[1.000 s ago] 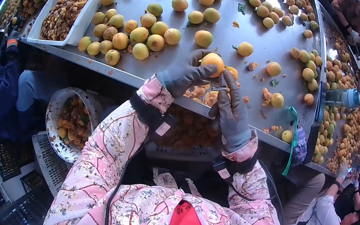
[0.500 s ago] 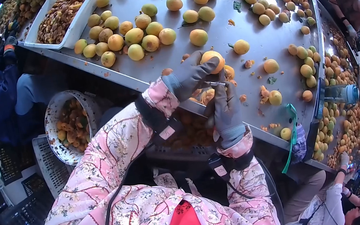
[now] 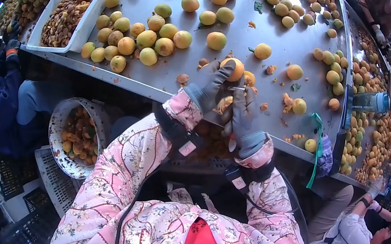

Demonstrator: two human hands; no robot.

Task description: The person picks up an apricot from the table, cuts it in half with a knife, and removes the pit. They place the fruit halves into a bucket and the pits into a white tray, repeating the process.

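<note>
My left hand [image 3: 213,85], in a dark grey glove, is closed around an orange-yellow fruit [image 3: 233,69] above the table's front edge. Just to the right, my right hand [image 3: 240,115], gloved too, is closed on a small knife; its thin metal blade [image 3: 236,88] points at the underside of the fruit, and a pale handle end shows below the fingers. Another orange fruit [image 3: 249,78] sits right behind the blade. Bits of cut fruit [image 3: 224,104] lie under my hands, partly hidden by them.
Many whole fruits [image 3: 146,39] lie on the metal table [image 3: 113,78]. A white tray of pits [image 3: 32,47] stands at the back left, a bucket of fruit pieces [image 3: 60,161] at the left. A bottle [image 3: 370,102] lies at the right. Other people sit at left and right.
My left hand and its fruit have shifted slightly right and down. The blade is a little higher against the fruit, and my left hand covers less of the cut pieces below.
</note>
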